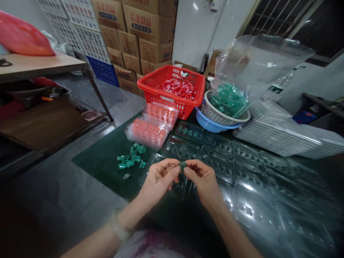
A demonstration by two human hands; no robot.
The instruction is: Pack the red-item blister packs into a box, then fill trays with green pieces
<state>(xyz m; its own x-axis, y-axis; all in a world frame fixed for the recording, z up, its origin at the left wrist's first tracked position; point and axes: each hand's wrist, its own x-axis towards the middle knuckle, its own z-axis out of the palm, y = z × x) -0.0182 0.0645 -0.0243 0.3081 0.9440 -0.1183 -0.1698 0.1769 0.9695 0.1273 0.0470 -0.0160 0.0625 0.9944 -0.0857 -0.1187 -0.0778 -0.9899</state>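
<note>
Between the fingertips of both hands is a small green piece (pixel 182 165), pinched from either side. My left hand (pixel 163 174) grips its left end with thumb and forefinger, and my right hand (pixel 200 174) its right end. Below and around the hands lie clear plastic trays (pixel 217 163) with moulded hollows, set out in rows on the dark green table (pixel 107 157). One far tray (pixel 189 131) has several green pieces in its hollows. Left of my hands is a loose heap of translucent green pieces (pixel 130 159), with a clear scrap (pixel 126 176) nearby.
Stacked clear packs of pink-orange pieces (pixel 149 132) stand beyond the heap. Behind them is a red basket (pixel 172 98) of red-and-white wrapped pieces. A white colander (pixel 225 116) with a bag of green pieces sits in a blue basin (pixel 212 123). Stacked trays (pixel 279 136) lie right; cartons (pixel 145 28) stand behind.
</note>
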